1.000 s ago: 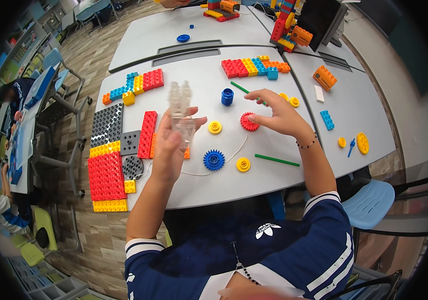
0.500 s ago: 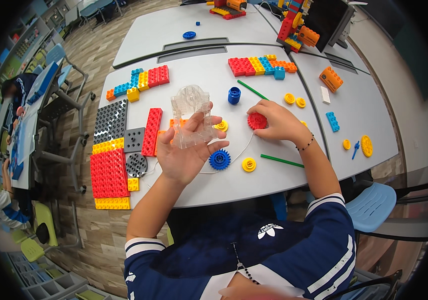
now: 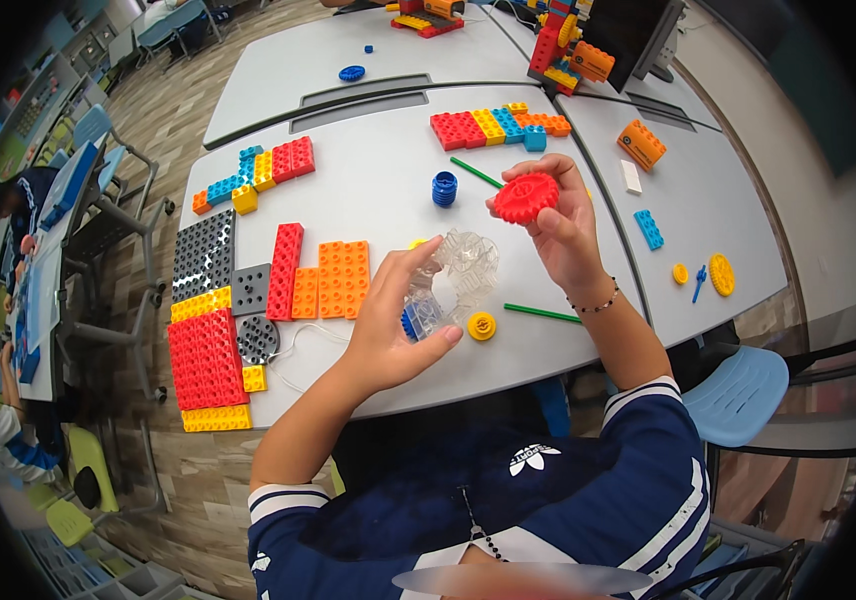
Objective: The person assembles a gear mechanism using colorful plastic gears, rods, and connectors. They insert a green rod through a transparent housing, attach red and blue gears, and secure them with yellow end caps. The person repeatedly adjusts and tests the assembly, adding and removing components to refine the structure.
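Here, hands [image 3: 383, 330] [image 3: 570, 238] apart, curved (right farther forward)

White table [image 3: 378, 170] — orange plate [image 3: 344, 280], blue ribbed cylinder [image 3: 444, 190], 2 green rods [image 3: 542, 313], white string [image 3: 293, 352].

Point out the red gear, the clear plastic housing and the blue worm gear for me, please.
Red gear [image 3: 527, 198]: head view, middle of its disc.
Clear plastic housing [image 3: 474, 264]: head view, its upper-right part.
Blue worm gear [image 3: 445, 190]: head view, middle of its threaded side.

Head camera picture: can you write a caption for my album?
Right hand holding a red gear, left hand holding a clear plastic piece, above a white table of colourful bricks.
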Available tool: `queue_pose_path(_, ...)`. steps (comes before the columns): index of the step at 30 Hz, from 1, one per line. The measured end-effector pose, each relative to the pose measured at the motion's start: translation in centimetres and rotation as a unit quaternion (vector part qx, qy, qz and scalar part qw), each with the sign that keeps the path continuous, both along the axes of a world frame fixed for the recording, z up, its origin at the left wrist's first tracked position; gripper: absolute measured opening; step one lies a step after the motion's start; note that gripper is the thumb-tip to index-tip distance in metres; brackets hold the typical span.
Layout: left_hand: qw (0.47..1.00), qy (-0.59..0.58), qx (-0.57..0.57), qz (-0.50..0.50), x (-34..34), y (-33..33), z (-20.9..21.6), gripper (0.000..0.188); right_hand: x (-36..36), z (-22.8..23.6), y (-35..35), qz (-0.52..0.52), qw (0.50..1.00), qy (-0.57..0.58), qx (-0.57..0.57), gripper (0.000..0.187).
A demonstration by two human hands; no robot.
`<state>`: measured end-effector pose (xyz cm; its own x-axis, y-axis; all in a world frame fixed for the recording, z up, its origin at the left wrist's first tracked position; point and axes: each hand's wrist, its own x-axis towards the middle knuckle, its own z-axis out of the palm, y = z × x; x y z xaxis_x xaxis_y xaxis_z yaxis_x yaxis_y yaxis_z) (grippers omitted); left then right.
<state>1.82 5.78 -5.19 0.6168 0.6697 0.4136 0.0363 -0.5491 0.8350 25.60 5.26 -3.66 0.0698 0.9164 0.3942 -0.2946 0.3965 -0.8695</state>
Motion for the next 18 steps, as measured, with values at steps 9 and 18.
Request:
queue_pose_path(9, 0.997, 0.021, 0.067, 0.043, 0.2, 0.0, 0.4, 0.076, -1.3, -0.5, -0.4, 0.084, 0.996, -0.035, 0.026, 0.059)
queue_pose_path(18, 0.993, 0.015, 0.110, 0.030, 0.1, 0.0, 0.2, 0.076, -0.2, 0.2, -0.4, 0.155, 0.984, -0.084, 0.001, 0.055)
